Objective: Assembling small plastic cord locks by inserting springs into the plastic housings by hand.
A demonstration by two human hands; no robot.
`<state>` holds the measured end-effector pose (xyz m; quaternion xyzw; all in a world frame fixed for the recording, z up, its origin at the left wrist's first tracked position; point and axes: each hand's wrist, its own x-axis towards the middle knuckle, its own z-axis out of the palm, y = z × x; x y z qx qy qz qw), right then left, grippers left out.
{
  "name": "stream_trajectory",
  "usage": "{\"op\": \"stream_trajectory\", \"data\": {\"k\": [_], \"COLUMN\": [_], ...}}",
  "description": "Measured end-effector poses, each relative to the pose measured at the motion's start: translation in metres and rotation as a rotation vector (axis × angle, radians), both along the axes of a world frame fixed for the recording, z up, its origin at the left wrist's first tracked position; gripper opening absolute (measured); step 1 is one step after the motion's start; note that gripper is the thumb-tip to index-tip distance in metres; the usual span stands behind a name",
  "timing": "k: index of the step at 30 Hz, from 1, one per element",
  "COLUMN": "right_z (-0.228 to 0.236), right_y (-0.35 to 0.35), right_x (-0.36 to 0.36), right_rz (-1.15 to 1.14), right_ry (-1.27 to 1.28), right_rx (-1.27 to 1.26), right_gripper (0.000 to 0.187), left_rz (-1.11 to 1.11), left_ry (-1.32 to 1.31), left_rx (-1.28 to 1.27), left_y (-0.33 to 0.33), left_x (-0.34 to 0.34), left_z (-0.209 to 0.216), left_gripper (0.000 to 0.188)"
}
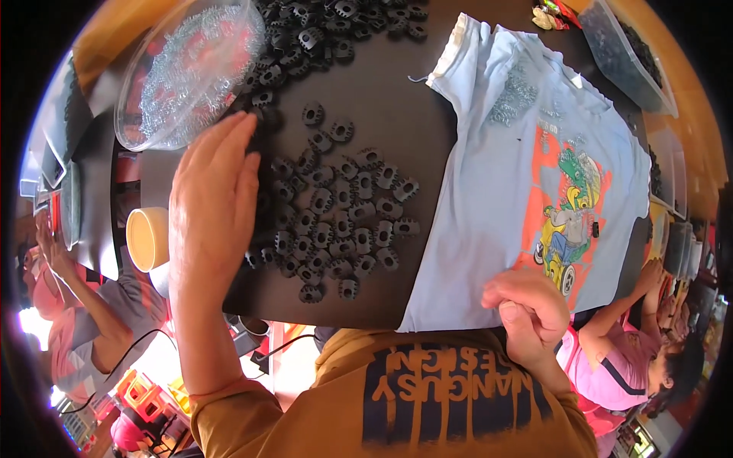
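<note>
A: What is the worktop like?

B: A dark table (427, 137), set in a busy workshop; other people sit low at both sides, and an orange wall or floor shows at the upper rim.

A: And on it?

B: A spread of small black toothed plastic parts (336, 221), a thicker heap (321, 30) toward the far edge, and a pale blue T-shirt (489, 175) with a cartoon print lying flat to the right. A clear plastic tub (183, 72), holding what may be springs, stands at the far left; a cream cup (149, 238) sits by the near-left edge.

A: The hands?

B: The left hand (214, 198) lies flat on the left rim of the spread, fingers pressed together and straight. The right hand (531, 305) is curled into a fist at the shirt's near hem; whether it pinches the cloth I cannot tell.

A: Which step, then?

B: I judge it a sweeping or gathering of the parts. The next move calls for a steady push so none slips off the near edge.
</note>
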<state>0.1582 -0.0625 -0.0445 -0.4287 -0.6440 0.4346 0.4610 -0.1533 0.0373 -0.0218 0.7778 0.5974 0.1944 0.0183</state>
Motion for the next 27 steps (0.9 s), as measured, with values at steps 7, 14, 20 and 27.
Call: {"op": "stream_trajectory", "data": {"k": [7,14,20,27], "right_z": [0.000,-0.002,-0.003,-0.002], "right_y": [0.002,0.000,-0.001,0.001], "right_x": [-0.003,-0.001,-0.003,0.000], "right_rz": [-0.005,0.000,-0.027,0.022], "right_ry": [-0.023,-0.015,0.003,-0.019], "right_rx": [0.025,0.030,0.036,0.050], "right_gripper": [0.018,0.017,0.017,0.019], "left_rz": [0.016,0.045,0.065,0.035], "left_ry": [-0.126,-0.111,-0.211,-0.128], "left_rx": [-0.034,0.006,-0.032,-0.089], "left_y": [-0.016,0.003,0.023,0.025], "left_x": [-0.012,-0.018,-0.036,-0.039], "left_z": [0.013,0.004,0.003,-0.002], "left_gripper": [0.026,0.025,0.026,0.029]}}
